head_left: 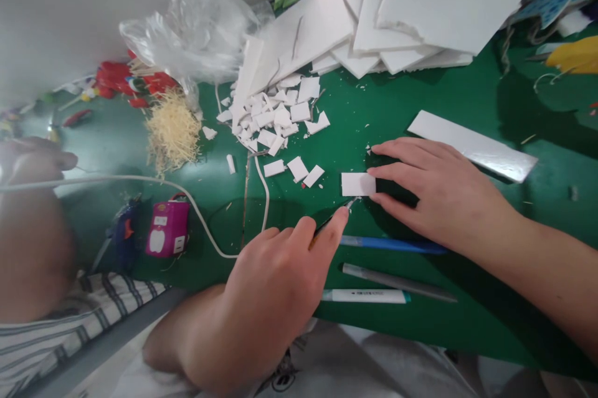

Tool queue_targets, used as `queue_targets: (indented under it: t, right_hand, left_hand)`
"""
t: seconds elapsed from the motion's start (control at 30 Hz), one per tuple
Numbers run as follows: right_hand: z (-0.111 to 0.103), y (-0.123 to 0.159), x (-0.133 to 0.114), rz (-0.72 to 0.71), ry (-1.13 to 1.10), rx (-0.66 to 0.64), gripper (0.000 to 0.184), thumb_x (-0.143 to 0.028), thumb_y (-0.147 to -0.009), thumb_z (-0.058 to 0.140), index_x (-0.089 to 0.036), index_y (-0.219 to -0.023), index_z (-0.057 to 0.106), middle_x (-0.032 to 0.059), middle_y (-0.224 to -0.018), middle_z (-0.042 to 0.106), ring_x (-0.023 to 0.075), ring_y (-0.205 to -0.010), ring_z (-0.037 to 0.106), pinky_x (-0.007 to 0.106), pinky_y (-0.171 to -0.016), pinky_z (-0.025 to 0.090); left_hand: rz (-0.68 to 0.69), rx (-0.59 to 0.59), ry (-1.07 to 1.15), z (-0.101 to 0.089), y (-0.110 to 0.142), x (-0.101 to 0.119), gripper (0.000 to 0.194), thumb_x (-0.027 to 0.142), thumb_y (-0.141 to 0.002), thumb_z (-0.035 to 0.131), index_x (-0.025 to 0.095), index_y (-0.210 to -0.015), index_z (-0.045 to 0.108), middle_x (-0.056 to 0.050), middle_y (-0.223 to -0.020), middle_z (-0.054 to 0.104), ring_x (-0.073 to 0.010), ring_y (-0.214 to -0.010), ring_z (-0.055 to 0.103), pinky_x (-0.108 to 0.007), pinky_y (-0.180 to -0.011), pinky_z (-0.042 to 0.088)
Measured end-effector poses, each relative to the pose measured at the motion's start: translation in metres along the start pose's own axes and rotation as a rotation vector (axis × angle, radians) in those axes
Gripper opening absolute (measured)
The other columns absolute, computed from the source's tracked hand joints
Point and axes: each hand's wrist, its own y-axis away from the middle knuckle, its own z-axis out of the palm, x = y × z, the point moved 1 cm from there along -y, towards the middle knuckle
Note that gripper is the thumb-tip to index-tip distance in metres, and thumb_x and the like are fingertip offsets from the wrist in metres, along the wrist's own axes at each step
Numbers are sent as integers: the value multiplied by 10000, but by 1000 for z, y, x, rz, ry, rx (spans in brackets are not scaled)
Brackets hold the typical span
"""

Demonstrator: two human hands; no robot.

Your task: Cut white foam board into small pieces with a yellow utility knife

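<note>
A slim craft knife [331,223] is gripped in my left hand [284,267]; the blade tip is beside the lower edge of a small white foam board rectangle [357,184]. The thumb and a fingertip of my right hand [434,183] hold that rectangle's right end, the fingers otherwise spread over the green table [346,118]. Below my hands lie a blue stick-like tool [397,244], a grey tapered bar [397,282] and a white marker [369,296] with a teal end. A few cut white pieces [298,169] lie left of the rectangle.
A heap of white scraps [275,114] is beyond, with stacked foam boards [420,12] and a plastic bag [200,27] behind. A white strip [471,146] lies right. Left are a white cable [200,220], a purple box [168,228], thin sticks [172,130] and another person's arm [35,230].
</note>
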Motion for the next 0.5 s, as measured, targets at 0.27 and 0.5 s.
queue_targets:
  t: [0.27,0.5]
  right_hand:
    - [-4,0,2,-34,-5,-32,303,-234,-959,551,-170,-1174,755,151,-1335,753,333,-1239,701,529,-1012,583]
    - [-7,-1,-5,21,71,54,429,-447,-956,614,-103,-1195,708,219,-1327,738,371,-1219,705,542,-1010,584]
  left_hand:
    - [-54,-14,112,-10,9,-8,492,79,-1011,457,189,-1459,628,51,-702,614,-156,-471,519,-346,-471,413]
    - [-137,64,21,-6,2,-14,412,162,-1051,468,190,-1412,665,48,-689,613,-167,-480,493,-336,-491,387]
